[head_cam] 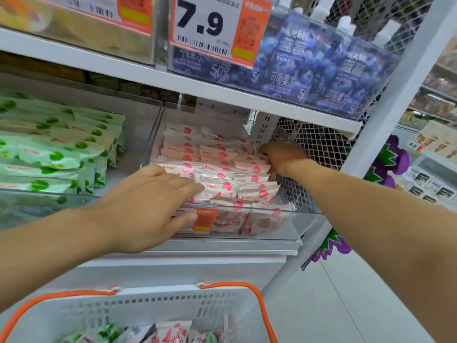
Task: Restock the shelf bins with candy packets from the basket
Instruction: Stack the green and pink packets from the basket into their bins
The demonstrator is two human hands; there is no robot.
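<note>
Shop shelf, clear bin [306,214] of pink packets [223,186]. Left hand [150,206] flat, fingers spread, steadying the front row; right hand [280,154] far-right, grip hidden. Judgement: square rows before adding from basket [262,308].

Left hand [146,206]: flat on the pink packets [222,179], front of clear bin [291,211].
Right hand [282,154]: deep at the bin's back right.
Basket [158,303]: below, mixed packets inside.

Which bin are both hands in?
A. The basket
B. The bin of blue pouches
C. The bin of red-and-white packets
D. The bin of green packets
C: the left hand lies flat on the red-and-white packets at the front of the bin, and the right hand reaches to its back right corner.
</note>
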